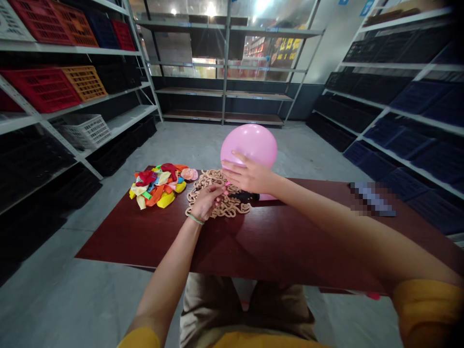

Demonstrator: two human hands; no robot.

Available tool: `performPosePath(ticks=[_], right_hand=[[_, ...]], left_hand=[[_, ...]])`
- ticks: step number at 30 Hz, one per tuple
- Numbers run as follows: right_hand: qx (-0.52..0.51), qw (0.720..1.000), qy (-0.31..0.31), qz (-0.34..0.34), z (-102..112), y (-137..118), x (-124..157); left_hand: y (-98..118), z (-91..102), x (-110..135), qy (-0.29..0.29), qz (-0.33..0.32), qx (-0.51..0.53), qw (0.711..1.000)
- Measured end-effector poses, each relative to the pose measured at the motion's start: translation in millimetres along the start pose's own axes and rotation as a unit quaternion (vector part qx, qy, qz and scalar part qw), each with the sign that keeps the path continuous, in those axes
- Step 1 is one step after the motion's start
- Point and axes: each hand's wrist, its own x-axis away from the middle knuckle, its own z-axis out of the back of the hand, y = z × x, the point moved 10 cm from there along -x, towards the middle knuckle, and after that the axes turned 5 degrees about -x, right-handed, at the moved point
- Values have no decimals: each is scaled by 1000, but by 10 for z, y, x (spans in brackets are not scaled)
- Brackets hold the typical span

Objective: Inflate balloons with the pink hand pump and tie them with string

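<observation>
A large inflated pink balloon [250, 142] rises above the far side of the table. My left hand [207, 200] is closed in a pinch on the balloon's pink neck, above a heap of beige rope [226, 211]. Against the near side of the balloon lies my right hand [246, 174], its fingers stretched out and spread. Beneath the right hand a dark object [246, 196] shows in part; its kind is hidden. To the left of the rope sits a pile of limp, colourful balloons [159, 186], with several pale pink round pieces [189, 174] at its edge.
The dark red table [145, 237] spans the view before me. A blurred-out flat item [375, 198] lies at its right. Shelves with red crates [39, 89] stand left, dark blue bins [416, 101] right, and a metal rack [224, 92] at the back.
</observation>
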Motion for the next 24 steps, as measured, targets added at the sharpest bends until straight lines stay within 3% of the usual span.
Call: performPosePath(ticks=[5,10,14,17,21,24], right_hand=[[-30,999,4,-16,51,-3,15],[-114,990,17,-87,39,-73,212],[-173,970,28,-169,-166,-270,518],[-214,949,-4,-230,-438,-435,685],[-236,928,8,-287,-641,-538,691],[-248,925,12,-288,-748,-594,572]], left_hand=[[55,71,-7,43,-42,-22,998],[-2,162,-60,74,-60,-48,994],[-42,250,-83,111,-56,-67,990],[-47,275,-84,130,-51,-96,986],[-20,294,-81,144,-71,-138,977],[-21,320,-84,148,-76,-159,973]])
